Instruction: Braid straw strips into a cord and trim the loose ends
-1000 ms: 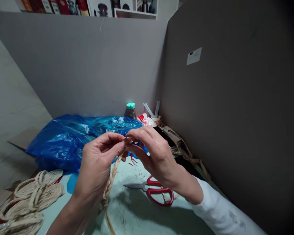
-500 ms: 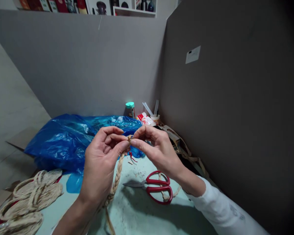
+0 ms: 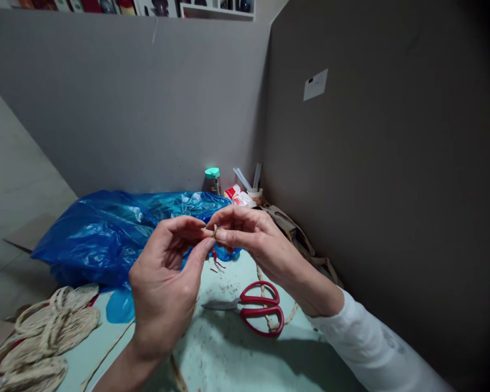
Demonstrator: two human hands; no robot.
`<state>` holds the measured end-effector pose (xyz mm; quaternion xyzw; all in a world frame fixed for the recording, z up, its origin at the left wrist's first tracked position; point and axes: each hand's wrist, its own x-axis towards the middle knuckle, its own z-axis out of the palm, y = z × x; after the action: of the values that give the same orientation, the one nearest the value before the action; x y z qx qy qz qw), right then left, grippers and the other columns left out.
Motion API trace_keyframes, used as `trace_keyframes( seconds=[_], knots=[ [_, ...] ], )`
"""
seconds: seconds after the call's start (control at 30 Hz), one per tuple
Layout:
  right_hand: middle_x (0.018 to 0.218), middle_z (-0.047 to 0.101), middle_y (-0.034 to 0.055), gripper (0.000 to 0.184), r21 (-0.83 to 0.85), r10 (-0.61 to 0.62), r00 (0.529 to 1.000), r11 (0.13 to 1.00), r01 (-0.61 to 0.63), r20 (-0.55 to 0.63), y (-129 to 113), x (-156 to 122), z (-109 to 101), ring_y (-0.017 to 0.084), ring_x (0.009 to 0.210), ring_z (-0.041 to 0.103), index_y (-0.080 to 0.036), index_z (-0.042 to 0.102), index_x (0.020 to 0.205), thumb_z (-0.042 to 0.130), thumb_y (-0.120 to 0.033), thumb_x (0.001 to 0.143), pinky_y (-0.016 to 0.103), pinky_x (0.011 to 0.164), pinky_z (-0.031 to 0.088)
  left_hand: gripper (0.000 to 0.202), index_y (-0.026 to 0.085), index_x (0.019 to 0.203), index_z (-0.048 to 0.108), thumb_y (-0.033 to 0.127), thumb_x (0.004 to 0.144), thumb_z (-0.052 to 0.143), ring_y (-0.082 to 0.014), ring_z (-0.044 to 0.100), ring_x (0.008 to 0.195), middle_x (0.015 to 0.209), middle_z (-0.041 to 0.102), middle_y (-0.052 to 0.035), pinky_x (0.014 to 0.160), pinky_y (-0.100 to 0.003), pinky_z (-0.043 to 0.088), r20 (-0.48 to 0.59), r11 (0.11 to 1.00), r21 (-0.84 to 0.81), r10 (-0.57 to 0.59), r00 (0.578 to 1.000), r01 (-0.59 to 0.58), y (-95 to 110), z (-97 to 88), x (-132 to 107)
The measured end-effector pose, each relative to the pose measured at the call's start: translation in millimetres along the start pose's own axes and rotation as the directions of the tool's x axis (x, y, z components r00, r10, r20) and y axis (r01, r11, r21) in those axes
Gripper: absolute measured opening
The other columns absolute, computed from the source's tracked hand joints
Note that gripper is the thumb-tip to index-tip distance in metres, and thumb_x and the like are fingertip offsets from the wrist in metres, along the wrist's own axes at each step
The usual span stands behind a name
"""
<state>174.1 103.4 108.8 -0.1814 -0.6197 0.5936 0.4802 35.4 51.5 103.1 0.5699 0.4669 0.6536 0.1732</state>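
Note:
My left hand [image 3: 163, 283] and my right hand [image 3: 251, 237] meet in front of me, both pinching the top end of a tan braided straw cord [image 3: 215, 232]. Only that small tip shows between the fingertips. The rest of the braid runs down behind my left hand, and a short piece shows again near the bottom edge [image 3: 177, 373]. Both hands are raised above a pale green table [image 3: 228, 354].
Red-handled scissors [image 3: 253, 310] lie on the table below my right hand. A crumpled blue plastic bag [image 3: 106, 228] fills the back left. Coils of braided straw [image 3: 41, 332] sit at the lower left. A green-capped bottle [image 3: 212, 179] and a small cup stand in the corner between grey partitions.
My hands have shifted slightly left and closer together. My left hand now hides the braid that hung in plain sight below it. The view has tilted down a little.

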Motion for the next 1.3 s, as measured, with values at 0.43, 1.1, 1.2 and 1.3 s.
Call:
trace_keyframes(
  seconds=[0.43, 1.1, 1.2, 1.3],
  knots=[
    [0.065, 0.056, -0.0049, 0.01, 0.111, -0.058, 0.998, 0.992, 0.054, 0.035, 7.8, -2.7, 1.2, 0.005, 0.049, 0.051, -0.017, 0.062, 0.081, 0.058, -0.007, 0.08, 0.017, 0.046, 0.043, 0.013, 0.018, 0.091, 0.06, 0.031, 0.087, 0.063, -0.0044, 0.045, 0.046, 0.059, 0.058, 0.0031, 0.045, -0.014, 0.035, 0.639, 0.797, -0.197, -0.337, 0.691, 0.571, -7.1, -20.1, 23.8],
    [0.083, 0.055, -0.0013, 0.018, -0.304, -0.16, 0.987, 0.94, 0.154, 0.006, -2.5, 0.9, -12.2, 0.013, 0.07, 0.055, -0.026, 0.053, 0.095, 0.067, -0.027, 0.084, 0.026, 0.062, 0.048, 0.008, 0.014, 0.087, 0.063, 0.021, 0.084, 0.066, -0.0012, 0.043, 0.038, 0.067, 0.068, -0.0018, 0.039, -0.013, 0.029, 0.612, 0.698, -0.296, -0.385, 0.691, 0.652, -10.9, -13.9, 28.0],
    [0.078, 0.053, -0.0027, 0.021, -0.306, -0.243, 0.964, 0.931, 0.201, -0.106, -6.2, 6.0, -27.9, 0.012, 0.068, 0.051, -0.026, 0.051, 0.092, 0.068, -0.026, 0.081, 0.025, 0.057, 0.046, 0.019, 0.013, 0.089, 0.067, 0.031, 0.087, 0.064, -0.0012, 0.041, 0.038, 0.065, 0.064, -0.0016, 0.037, -0.014, 0.025, 0.677, 0.708, -0.174, -0.419, 0.605, 0.684, -12.3, -12.4, 29.1],
    [0.076, 0.052, -0.0037, 0.02, -0.319, -0.331, 0.929, 0.909, 0.268, -0.163, -10.7, 9.3, -41.9, 0.011, 0.066, 0.05, -0.026, 0.05, 0.09, 0.066, -0.021, 0.08, 0.024, 0.056, 0.044, 0.023, 0.014, 0.09, 0.068, 0.036, 0.089, 0.061, -0.0001, 0.035, 0.038, 0.061, 0.059, 0.0004, 0.038, -0.014, 0.018, 0.694, 0.742, -0.092, -0.43, 0.577, 0.664, -12.8, -10.7, 27.5]
  ],
)
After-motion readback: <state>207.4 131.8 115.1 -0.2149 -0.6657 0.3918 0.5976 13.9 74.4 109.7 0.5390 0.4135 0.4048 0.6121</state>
